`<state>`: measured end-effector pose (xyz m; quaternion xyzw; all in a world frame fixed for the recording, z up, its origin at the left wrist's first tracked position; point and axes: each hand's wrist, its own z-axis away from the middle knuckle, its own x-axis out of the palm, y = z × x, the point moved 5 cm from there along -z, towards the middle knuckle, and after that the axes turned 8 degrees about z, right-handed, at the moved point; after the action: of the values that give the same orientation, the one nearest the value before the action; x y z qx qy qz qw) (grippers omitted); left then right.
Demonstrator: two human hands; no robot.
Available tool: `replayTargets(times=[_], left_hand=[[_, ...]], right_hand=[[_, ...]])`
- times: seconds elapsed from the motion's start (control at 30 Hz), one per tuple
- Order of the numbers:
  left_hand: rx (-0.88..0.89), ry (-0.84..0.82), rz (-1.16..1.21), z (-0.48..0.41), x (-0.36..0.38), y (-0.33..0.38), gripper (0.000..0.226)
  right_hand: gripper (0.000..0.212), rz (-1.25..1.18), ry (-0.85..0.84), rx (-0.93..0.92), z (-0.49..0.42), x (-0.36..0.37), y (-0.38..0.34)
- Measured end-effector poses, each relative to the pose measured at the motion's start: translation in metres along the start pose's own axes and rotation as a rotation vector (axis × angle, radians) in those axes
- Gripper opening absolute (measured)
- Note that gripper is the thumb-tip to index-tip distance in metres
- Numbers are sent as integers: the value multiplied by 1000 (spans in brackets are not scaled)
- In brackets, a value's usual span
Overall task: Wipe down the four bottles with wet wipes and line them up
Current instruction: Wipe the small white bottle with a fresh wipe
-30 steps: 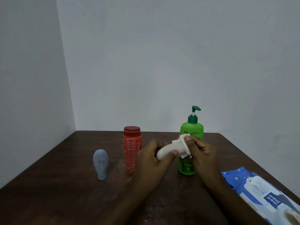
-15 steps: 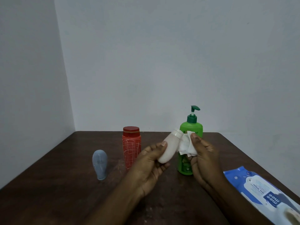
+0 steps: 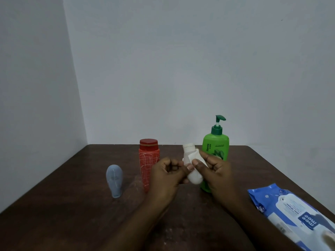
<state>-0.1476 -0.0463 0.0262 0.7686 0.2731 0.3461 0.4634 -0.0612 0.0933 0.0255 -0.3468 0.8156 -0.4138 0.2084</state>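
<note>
Lost behind right hand (image 3: 215, 171) and white bottle (image 3: 194, 178): lower part of green bottle (image 3: 217, 144). Behind left hand (image 3: 166, 174): lower right of red bottle (image 3: 147, 160). Under wipe (image 3: 194, 156): middle of white bottle. Cut by right and bottom edges: pack (image 3: 290, 211), small print unreadable. Cut by bottom edge: near side of bench (image 3: 63, 214).

The table (image 3: 72, 223) is dark, dull wood with pale scuffs. At 1 o'clock the green pump bottle (image 3: 216, 147) is smooth, shiny plastic. The red bottle (image 3: 148, 160) at 11 o'clock looks matt, and so does the grey-blue bottle (image 3: 114, 180) at 9 o'clock. The white bottle (image 3: 194, 177) is smooth and dull. The wet wipe (image 3: 193, 156) on it looks soft like cloth. At 4 o'clock the pack of wipes (image 3: 290, 211) is shiny plastic film.
</note>
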Motion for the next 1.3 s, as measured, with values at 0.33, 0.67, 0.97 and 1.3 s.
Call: replayTargets(times=[0.33, 0.67, 0.97, 1.3], left_hand=[[-4, -38, -6, -11, -7, 10, 25], [55, -73, 81, -12, -5, 13, 33], [113, 3, 205, -9, -3, 21, 32], [164, 57, 178, -5, -5, 31, 29]], right_hand=[[41, 560, -146, -225, 10, 5, -12], [40, 524, -233, -202, -1, -8, -17], [30, 613, -156, -367, 5, -8, -41], [31, 385, -152, -255, 3, -13, -42]])
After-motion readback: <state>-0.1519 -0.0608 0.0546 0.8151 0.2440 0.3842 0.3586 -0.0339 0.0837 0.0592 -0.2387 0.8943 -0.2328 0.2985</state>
